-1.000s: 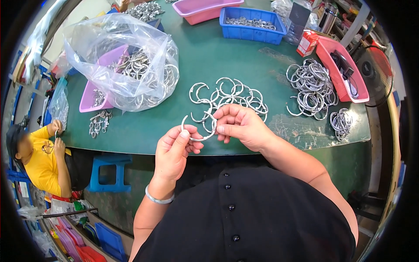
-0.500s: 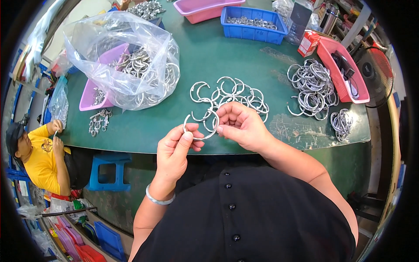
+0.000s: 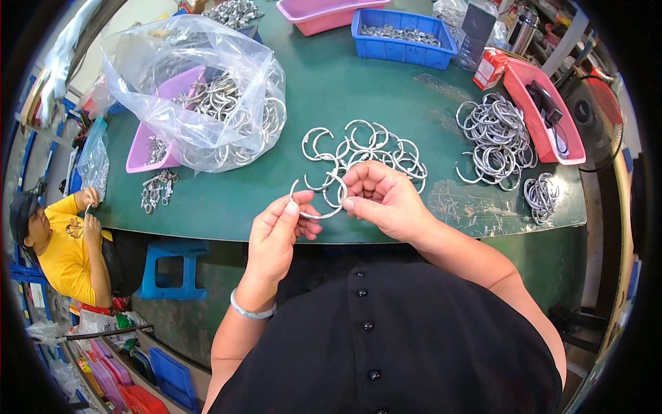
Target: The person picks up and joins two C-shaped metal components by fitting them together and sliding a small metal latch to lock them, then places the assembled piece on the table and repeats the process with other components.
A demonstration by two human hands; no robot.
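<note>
An open, C-shaped silver-coloured bangle is held up between both hands near the table's front edge. My left hand pinches its left end between thumb and fingers. On the other side, my right hand grips the bangle at its right side with thumb and bent fingers. Just beyond the hands, several similar open bangles lie loosely overlapped on the green table. The fingers of my right hand hide part of that group. A pale bangle sits around my left wrist.
A clear plastic bag of metal rings stands in a purple tray at left. Piled rings lie at right beside a pink basket. A blue tray is at the back. A person in yellow sits left.
My left thumb has shifted slightly left and up on the held bangle's end. My right hand keeps its grip almost unchanged.
</note>
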